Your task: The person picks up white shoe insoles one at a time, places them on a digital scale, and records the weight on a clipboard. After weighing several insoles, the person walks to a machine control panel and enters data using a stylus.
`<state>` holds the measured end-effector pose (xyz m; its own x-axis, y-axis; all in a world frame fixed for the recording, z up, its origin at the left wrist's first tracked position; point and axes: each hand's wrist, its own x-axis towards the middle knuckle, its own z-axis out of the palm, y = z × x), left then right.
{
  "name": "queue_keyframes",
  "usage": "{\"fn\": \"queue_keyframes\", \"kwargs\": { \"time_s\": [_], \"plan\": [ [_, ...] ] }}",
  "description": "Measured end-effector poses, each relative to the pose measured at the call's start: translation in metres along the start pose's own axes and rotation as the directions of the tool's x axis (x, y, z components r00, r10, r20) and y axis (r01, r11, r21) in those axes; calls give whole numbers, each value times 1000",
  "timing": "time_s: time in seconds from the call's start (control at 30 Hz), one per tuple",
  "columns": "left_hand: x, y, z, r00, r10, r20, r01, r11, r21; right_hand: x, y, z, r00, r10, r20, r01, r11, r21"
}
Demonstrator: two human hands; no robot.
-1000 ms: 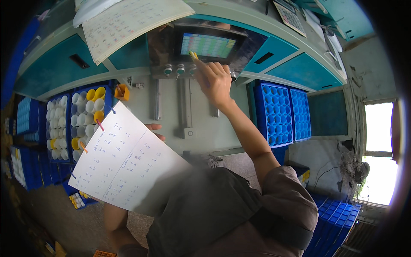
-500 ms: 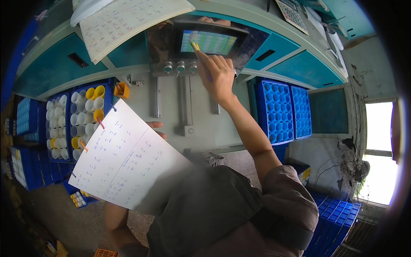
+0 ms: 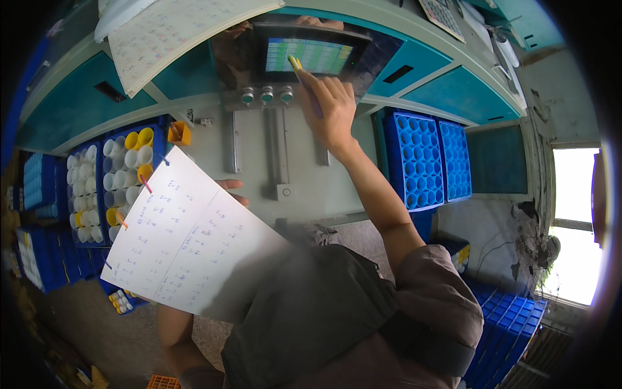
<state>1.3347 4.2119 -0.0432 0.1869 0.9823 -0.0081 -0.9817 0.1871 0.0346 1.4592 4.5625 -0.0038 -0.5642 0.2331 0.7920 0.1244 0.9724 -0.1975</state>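
Note:
My right hand [image 3: 329,107] reaches forward with its fingers closed around a slim pen [image 3: 297,65], yellow at the tip and purple along the shaft. The pen's tip is at the left half of a lit screen [image 3: 327,57] filled with a green and blue table; whether it touches the glass I cannot tell. A white sheet with coloured rings along its left edge, like a ring notebook [image 3: 175,240], is tilted in front of me and covered in handwriting. My left hand [image 3: 233,191] supports it from behind, mostly hidden, with a few fingers showing past the sheet's right edge.
Blue trays of white and yellow tubes [image 3: 126,165] stand at the left, beside a small orange box [image 3: 179,133]. Blue trays of blue tubes [image 3: 421,159] stand at the right. Three round knobs [image 3: 267,94] sit below the screen. A handwritten paper stack [image 3: 175,39] lies above left.
The view has shifted slightly, so the screen and panel sit a little higher and farther left. Against the screen, the pen tip has moved slightly right. Both hands keep their hold.

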Motion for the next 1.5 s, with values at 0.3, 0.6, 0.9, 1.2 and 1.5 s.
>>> {"fn": "queue_keyframes", "kwargs": {
  "time_s": [0.3, 0.6, 0.9, 1.2, 1.5],
  "plan": [
    [4, 19, -15, 991, -130, -24, 130, 991, 8, -40, 19, -12, 996, 81, 46, -78, 995, -62],
    [29, 27, -18, 976, -216, -37, 218, 975, 50, -43, 27, -21, 989, 147, 0, -146, 986, -81],
    [26, 43, -39, 931, -365, -4, 365, 931, 6, -33, 39, -39, 979, 176, -103, -186, 978, -94],
    [39, 38, -25, 941, -318, 113, 308, 946, 101, -23, 43, -41, 976, 185, -112, -194, 978, -82],
    [33, 38, -26, 957, -291, -17, 291, 951, 107, -29, 34, -37, 974, 219, -57, -221, 975, -22]
  ]
}}
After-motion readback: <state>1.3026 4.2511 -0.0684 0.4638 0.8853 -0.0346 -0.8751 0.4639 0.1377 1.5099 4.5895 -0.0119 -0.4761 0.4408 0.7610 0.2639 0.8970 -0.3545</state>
